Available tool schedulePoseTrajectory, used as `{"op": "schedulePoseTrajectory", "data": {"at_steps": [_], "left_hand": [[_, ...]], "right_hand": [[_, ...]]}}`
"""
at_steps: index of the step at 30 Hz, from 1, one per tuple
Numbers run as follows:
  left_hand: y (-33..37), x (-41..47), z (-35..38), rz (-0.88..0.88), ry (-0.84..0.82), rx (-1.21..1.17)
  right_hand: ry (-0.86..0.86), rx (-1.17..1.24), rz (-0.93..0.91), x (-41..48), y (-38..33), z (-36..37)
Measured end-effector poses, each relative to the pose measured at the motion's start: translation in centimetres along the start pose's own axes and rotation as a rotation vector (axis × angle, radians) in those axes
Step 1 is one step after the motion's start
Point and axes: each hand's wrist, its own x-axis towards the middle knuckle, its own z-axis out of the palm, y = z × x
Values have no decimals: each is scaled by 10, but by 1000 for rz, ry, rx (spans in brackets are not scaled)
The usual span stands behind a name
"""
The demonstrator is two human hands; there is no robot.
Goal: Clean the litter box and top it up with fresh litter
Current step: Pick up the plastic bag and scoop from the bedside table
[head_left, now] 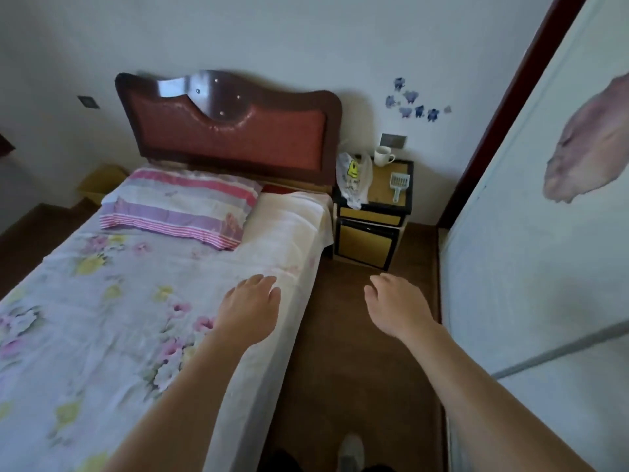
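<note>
Walking the brown floor strip between flowered bed (136, 301) and pale wardrobe door (531, 267), left hand (250, 310) and right hand (396, 306) both empty, fingers loosely spread. Ahead on yellow black-trimmed nightstand (374, 216): pale slotted plastic litter scoop (398, 185), beside clear printed plastic bag (354, 178) and white mug (384, 155). No litter box in view. Best to close in first, then grip scoop by handle.

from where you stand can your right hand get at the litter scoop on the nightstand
Probably not yet: the right hand hangs empty well short of the litter scoop. Bare floor lies between, nothing blocks, so stepping forward should do.
</note>
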Motion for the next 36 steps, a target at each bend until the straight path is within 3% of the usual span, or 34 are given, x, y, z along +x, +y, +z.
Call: {"op": "schedulePoseTrajectory", "data": {"at_steps": [12,21,36], "left_hand": [[17,264,-25,131,-64,-61],[82,427,-54,313,-140,40],[218,671,19,90,-277,-4]], "right_hand": [[-5,-87,83,221,19,-40],[38,0,236,338,67,-77],[-40,34,187,593,251,-74]]}}
